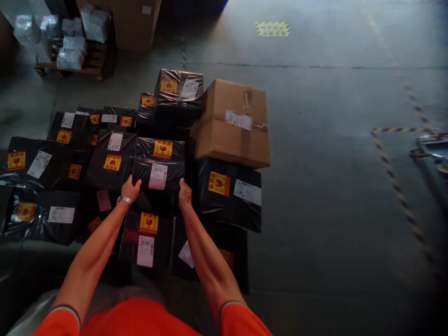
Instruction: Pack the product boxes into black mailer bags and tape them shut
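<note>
A black plastic-wrapped box with a red-and-yellow sticker and a white label is between my hands. My left hand, below a silver wristwatch, grips its near left corner. At its near right corner my right hand is closed on it, with the fingers partly hidden. Another black-wrapped box touches its left side. Closer to me lies a black-wrapped box with a similar sticker. What lies under the held box is hidden.
To the right, a brown carton sits on a black-wrapped box. Several more wrapped boxes are stacked at left. A wooden pallet bears clear-wrapped parcels at the back. Striped tape marks the floor near a metal object.
</note>
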Demonstrator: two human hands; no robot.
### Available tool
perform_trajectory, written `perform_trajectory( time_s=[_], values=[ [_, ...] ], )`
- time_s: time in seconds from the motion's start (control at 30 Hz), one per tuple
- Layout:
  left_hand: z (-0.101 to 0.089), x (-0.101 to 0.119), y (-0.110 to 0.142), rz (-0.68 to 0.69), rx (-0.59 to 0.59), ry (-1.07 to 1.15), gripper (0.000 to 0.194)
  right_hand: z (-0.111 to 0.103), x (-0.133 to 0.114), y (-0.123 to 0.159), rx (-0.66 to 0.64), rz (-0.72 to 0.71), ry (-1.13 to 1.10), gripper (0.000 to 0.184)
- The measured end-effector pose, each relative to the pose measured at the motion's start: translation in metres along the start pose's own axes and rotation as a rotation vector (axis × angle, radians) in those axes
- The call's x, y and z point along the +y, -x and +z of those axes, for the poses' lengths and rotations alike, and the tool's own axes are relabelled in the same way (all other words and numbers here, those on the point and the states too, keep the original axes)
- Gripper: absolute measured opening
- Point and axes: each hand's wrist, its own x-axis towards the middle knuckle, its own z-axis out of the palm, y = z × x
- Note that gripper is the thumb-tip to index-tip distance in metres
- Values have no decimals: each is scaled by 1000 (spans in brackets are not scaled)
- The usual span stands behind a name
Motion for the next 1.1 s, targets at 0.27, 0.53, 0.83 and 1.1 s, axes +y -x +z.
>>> perform_trajectory(
  time_s=[0.27,0.53,0.83,1.1],
  values=[
    [-22,-13,41,-66,35,-4,67,-1,-2,55,10,70,106,94],
    [-15,-46,88,-93,44,-35,59,-26,17,96,15,104,77,85],
    [-10,-86,105,-133,81,125,43,-42,35,131,-35,142,98,69],
    [-13,-79,101,-147,94,266,36,-65,28,141,21,-56,241,81]
  ],
)
